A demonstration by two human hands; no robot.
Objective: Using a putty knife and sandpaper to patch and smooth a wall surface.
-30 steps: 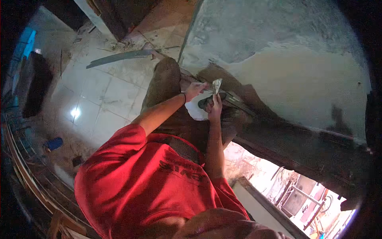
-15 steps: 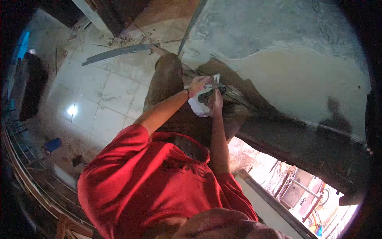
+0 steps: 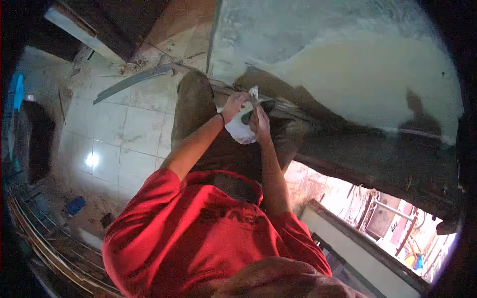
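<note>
Plaster's getting loaded, I reckon: left hand [image 3: 233, 103] grips the white pan [image 3: 239, 130] mid-frame, right hand [image 3: 259, 121] is closed round a trowel [image 3: 254, 93] at its rim. Next it needs a clean scoop carried steadily to the half-coated wall [image 3: 348, 74] upper right.

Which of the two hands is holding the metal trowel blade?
The right hand: its fingers wrap the handle of the trowel, whose blade sticks up above it. The left hand instead rests on the white pan.
</note>
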